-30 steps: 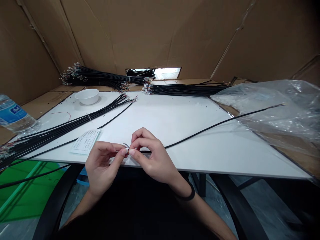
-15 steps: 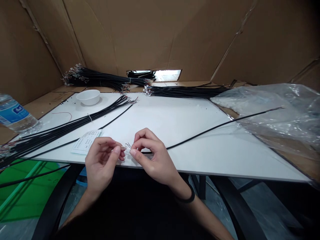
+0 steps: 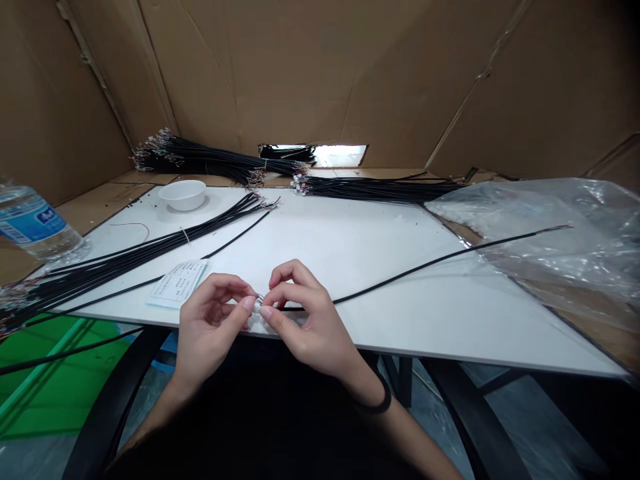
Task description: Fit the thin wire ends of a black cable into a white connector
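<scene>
Over the table's front edge, my left hand (image 3: 213,327) and my right hand (image 3: 313,323) meet, thumbs and fingertips pinched close together. Between them show the thin stripped wires (image 3: 259,299) at one end of a black cable (image 3: 405,273). A small white connector (image 3: 257,309) sits at the fingertips, partly covered. My right hand grips the cable's wire end, and the cable runs out from behind it toward the right. My left fingertips pinch the wires beside the connector; their exact hold is partly hidden.
A tied cable bundle (image 3: 145,243) and a printed paper (image 3: 177,285) lie left. Behind are a white bowl (image 3: 183,197) and more cable bundles (image 3: 210,160), (image 3: 375,187). A water bottle (image 3: 37,223) stands left; a clear plastic bag (image 3: 550,253) lies right. Cardboard walls (image 3: 310,73) enclose the table.
My left fingertips have closed in on the wires and connector, narrowing the gap between my hands. The wires that fanned upward now lie bent between the fingers. The view has shifted slightly.
</scene>
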A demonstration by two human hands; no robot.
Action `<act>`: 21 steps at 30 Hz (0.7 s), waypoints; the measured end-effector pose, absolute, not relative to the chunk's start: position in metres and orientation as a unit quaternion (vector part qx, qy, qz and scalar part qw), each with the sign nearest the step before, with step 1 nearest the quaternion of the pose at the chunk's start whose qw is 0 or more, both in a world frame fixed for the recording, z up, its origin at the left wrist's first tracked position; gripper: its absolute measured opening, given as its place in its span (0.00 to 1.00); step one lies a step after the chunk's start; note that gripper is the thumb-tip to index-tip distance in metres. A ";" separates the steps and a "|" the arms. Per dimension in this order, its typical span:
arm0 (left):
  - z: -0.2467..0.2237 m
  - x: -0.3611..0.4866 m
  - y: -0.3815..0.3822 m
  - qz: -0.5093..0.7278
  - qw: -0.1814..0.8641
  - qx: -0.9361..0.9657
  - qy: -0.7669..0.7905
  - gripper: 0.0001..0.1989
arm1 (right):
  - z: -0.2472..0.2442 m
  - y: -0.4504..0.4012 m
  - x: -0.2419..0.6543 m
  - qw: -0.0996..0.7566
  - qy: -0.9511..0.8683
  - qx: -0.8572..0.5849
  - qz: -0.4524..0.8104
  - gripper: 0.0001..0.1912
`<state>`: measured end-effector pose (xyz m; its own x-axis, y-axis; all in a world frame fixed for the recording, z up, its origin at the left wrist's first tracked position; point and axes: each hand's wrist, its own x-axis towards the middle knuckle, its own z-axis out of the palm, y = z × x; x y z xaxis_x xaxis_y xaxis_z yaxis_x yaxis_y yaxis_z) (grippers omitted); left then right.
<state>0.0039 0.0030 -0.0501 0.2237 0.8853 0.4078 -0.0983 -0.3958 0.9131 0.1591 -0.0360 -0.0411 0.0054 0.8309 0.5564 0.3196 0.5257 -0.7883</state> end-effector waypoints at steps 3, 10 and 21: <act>-0.049 0.003 0.005 0.535 0.468 0.632 0.309 0.05 | -0.042 -0.037 0.158 0.557 -0.675 -0.434 0.213 0.05; -0.048 0.003 0.007 0.530 0.487 0.629 0.295 0.06 | -0.041 -0.038 0.156 0.554 -0.679 -0.437 0.200 0.05; -0.048 -0.001 0.009 0.525 0.511 0.605 0.313 0.08 | -0.042 -0.039 0.155 0.571 -0.672 -0.437 0.177 0.04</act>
